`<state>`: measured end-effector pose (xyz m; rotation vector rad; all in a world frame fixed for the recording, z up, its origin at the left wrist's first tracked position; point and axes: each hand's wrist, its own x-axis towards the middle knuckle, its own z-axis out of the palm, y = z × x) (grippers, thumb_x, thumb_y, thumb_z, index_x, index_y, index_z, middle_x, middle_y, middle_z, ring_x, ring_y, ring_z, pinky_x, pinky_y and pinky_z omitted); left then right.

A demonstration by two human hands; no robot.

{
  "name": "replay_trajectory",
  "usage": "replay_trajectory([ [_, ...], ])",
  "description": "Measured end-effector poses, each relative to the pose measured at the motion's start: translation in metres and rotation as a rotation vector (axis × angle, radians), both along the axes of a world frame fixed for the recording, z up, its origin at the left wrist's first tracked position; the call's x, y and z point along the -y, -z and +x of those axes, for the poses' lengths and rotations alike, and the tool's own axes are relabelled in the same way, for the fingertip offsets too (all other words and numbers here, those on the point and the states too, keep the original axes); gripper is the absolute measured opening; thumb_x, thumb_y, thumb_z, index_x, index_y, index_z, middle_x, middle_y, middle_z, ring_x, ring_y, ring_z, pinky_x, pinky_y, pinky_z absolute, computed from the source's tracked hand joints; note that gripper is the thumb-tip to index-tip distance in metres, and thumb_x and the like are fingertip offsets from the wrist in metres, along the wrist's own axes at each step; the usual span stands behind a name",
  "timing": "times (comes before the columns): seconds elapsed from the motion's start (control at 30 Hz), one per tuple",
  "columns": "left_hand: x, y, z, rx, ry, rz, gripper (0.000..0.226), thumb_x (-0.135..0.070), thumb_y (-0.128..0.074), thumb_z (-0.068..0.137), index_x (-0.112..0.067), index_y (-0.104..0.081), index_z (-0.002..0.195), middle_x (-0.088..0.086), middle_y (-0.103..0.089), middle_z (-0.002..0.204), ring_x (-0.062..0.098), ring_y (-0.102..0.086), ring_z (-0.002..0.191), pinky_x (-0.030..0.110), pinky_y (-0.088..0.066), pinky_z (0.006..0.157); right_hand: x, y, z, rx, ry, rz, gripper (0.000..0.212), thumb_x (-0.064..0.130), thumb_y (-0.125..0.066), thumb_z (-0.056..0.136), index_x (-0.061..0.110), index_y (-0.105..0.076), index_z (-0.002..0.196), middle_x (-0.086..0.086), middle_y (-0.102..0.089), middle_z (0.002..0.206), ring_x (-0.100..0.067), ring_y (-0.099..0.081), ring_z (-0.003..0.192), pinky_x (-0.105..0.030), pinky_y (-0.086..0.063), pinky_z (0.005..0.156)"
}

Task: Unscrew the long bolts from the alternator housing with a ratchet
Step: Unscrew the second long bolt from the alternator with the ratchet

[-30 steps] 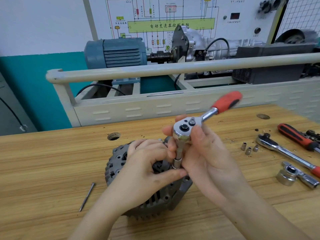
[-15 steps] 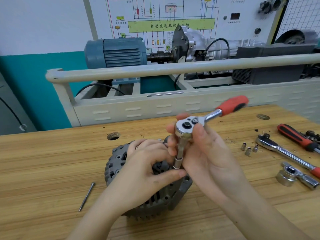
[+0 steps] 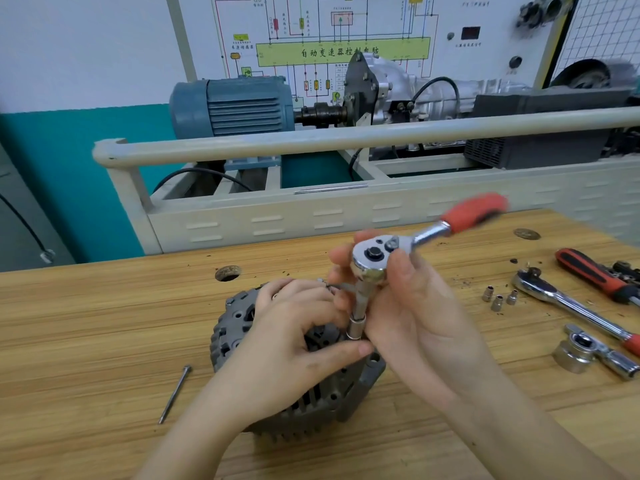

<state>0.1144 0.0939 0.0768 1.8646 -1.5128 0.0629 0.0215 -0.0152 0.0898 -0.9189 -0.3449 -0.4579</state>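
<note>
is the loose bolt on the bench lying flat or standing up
Lying flat: the bolt rests lengthwise on the wooden bench, left of the alternator.

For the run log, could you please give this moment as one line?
right hand grips ratchet head | socket on alternator | left hand steadies housing | one bolt out

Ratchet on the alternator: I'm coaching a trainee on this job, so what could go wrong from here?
1. The right hand grips the ratchet at its head, not the red handle; leverage is poor and the socket may slip off.
2. The left hand has fingers right beside the socket, so a slip could pinch them.
3. The alternator rests unclamped on the bench and could shift; the loose bolt may roll away.
</note>
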Motion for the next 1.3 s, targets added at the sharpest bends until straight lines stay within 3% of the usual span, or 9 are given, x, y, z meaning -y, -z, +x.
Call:
replay_trajectory([
  [0.13,0.0021,0.0015,-0.0028,0.001,-0.056,-0.012,0.060,-0.070,-0.058,0.066,-0.016,-0.068,0.089,-0.012,-0.064,0.100,-0.007,-0.043,0.109,0.025,-0.007,0.109,-0.0009,-0.0006,-0.0035,0.043,0.005,-0.015,0.022,0.024,-0.078,0.068,0.020,-0.067,0.087,-0.004,-0.070,0.095,-0.015,-0.064,0.090,-0.022,-0.050,0.073],
  [0.37,-0.0017,-0.0010,-0.0018,-0.048,0.043,-0.052,0.044,-0.061,-0.050,0.067,-0.028,-0.071,0.085,-0.033,-0.050,0.115,-0.024,-0.026,0.113,0.009,-0.003,0.102,-0.0025,-0.0014,-0.0020,0.003,-0.002,-0.032,0.026,0.038,-0.068,0.075,0.018,-0.068,0.092,-0.004,-0.071,0.090,-0.013,-0.065,0.081,-0.025,-0.051,0.072],
  [0.5,-0.0002,-0.0009,0.0001,-0.017,-0.012,0.010,0.052,-0.067,-0.045,0.065,-0.026,-0.071,0.083,-0.022,-0.062,0.102,-0.010,-0.038,0.116,0.030,-0.008,0.110,-0.0004,-0.0011,-0.0013,-0.005,0.018,-0.006,0.028,0.037,-0.071,0.071,0.015,-0.069,0.089,-0.004,-0.070,0.091,-0.014,-0.064,0.084,-0.022,-0.051,0.070],
  [0.6,0.0020,-0.0018,-0.0043,-0.031,-0.078,-0.010,0.032,-0.067,-0.048,0.061,-0.036,-0.056,0.065,-0.022,-0.060,0.084,-0.007,-0.047,0.103,0.033,-0.014,0.109,0.0003,-0.0007,-0.0021,0.025,0.049,0.001,0.028,0.026,-0.080,0.064,0.016,-0.067,0.086,-0.004,-0.069,0.093,-0.014,-0.064,0.084,-0.023,-0.050,0.070],
  [0.73,0.0026,-0.0003,-0.0040,-0.061,-0.085,-0.031,0.036,-0.066,-0.051,0.058,-0.032,-0.058,0.066,-0.013,-0.061,0.083,-0.005,-0.046,0.101,0.025,-0.014,0.107,0.0007,-0.0009,-0.0033,0.034,0.039,-0.009,0.024,0.025,-0.080,0.065,0.018,-0.068,0.084,-0.003,-0.069,0.090,-0.013,-0.064,0.080,-0.023,-0.051,0.070],
  [0.9,-0.0020,0.0000,-0.0025,-0.085,-0.019,-0.023,0.049,-0.060,-0.059,0.062,-0.021,-0.072,0.090,-0.023,-0.059,0.102,-0.032,-0.022,0.106,0.004,-0.004,0.099,0.0041,-0.0021,0.0004,-0.013,-0.022,0.009,0.027,0.038,-0.071,0.072,0.016,-0.070,0.089,-0.002,-0.070,0.088,-0.013,-0.063,0.076,-0.025,-0.051,0.071],
  [1.07,0.0012,-0.0017,-0.0020,-0.035,-0.036,0.017,0.037,-0.063,-0.055,0.066,-0.030,-0.068,0.078,-0.022,-0.062,0.097,-0.008,-0.042,0.111,0.031,-0.010,0.110,0.0055,-0.0020,0.0013,-0.007,-0.029,0.042,0.027,0.034,-0.073,0.070,0.013,-0.070,0.087,-0.003,-0.070,0.087,-0.013,-0.064,0.078,-0.024,-0.051,0.067],
  [1.17,0.0028,-0.0016,-0.0050,-0.054,-0.077,-0.014,0.023,-0.058,-0.060,0.064,-0.035,-0.057,0.066,-0.020,-0.061,0.085,-0.007,-0.046,0.102,0.031,-0.013,0.108,0.0056,-0.0018,-0.0009,0.017,0.021,0.049,0.025,0.025,-0.080,0.064,0.015,-0.068,0.083,-0.003,-0.069,0.088,-0.013,-0.064,0.078,-0.024,-0.052,0.065],
  [1.3,0.0023,-0.0005,-0.0030,-0.048,-0.077,-0.004,0.049,-0.068,-0.051,0.061,-0.023,-0.066,0.077,-0.010,-0.064,0.094,-0.004,-0.045,0.106,0.023,-0.011,0.107,0.0047,-0.0018,-0.0003,0.015,0.012,0.036,0.024,0.027,-0.078,0.066,0.015,-0.068,0.084,-0.004,-0.069,0.089,-0.014,-0.064,0.077,-0.024,-0.051,0.066],
])
